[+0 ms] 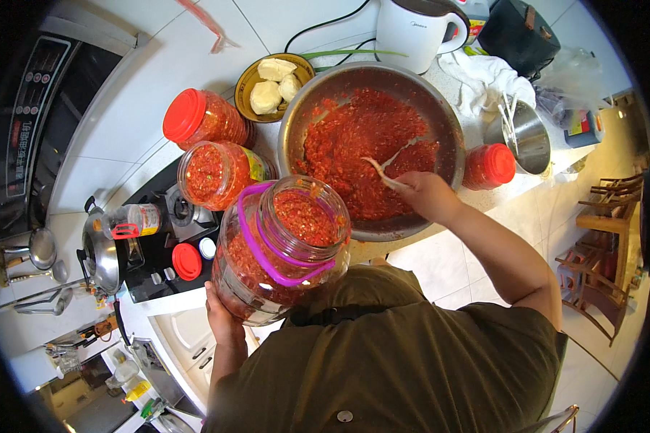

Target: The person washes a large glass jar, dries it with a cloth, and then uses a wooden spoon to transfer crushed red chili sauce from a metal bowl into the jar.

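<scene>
A large clear jar (242, 238) with a purple carrying handle (256, 252) is tilted against my front, filled with chopped red chili. My left hand (222, 317) supports it low on its left side. Beyond it stands a wide metal basin (451, 133), with red chili paste (354, 137) spread over its bottom. Over the basin's right part, my right hand (419, 195) is closed around a pale spoon-like utensil (380, 172), smeared red; its far end is hard to make out in the paste.
Left of the basin are an uncapped chili jar (213, 173), a red-lidded jar (202, 119) and a bowl of pale chunks (267, 97). Another red-lidded jar (490, 166) stands right. Loose lids (187, 261) lie on the black stove (148, 260). A white kettle (412, 36) stands behind.
</scene>
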Motion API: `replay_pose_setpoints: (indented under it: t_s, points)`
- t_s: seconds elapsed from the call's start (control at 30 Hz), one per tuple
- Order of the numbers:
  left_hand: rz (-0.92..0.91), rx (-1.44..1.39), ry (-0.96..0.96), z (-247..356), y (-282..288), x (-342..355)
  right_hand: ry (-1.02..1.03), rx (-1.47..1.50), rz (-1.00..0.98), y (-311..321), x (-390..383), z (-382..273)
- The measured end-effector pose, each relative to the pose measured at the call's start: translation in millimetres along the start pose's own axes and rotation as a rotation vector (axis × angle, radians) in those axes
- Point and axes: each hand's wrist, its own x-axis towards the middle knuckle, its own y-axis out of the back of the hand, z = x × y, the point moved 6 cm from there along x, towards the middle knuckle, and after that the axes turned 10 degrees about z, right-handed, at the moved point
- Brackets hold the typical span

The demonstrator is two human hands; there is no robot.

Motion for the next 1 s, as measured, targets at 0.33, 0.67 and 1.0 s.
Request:
replay_pose_setpoints:
  t_s: [0.33, 0.67, 1.0]
  points:
    - [0.085, 0.051, -0.019, 1, 0, -4, -0.574, 0.867, -0.271, -63, 11, 8]
    - [0.037, 0.025, -0.024, 5, -8, -9, -0.437, 1.115, -0.091, -9, -2, -23]
    - [-0.003, 0.07, -0.004, 9, -9, -2, 0.201, 0.279, 0.26, 53, -106, -135]
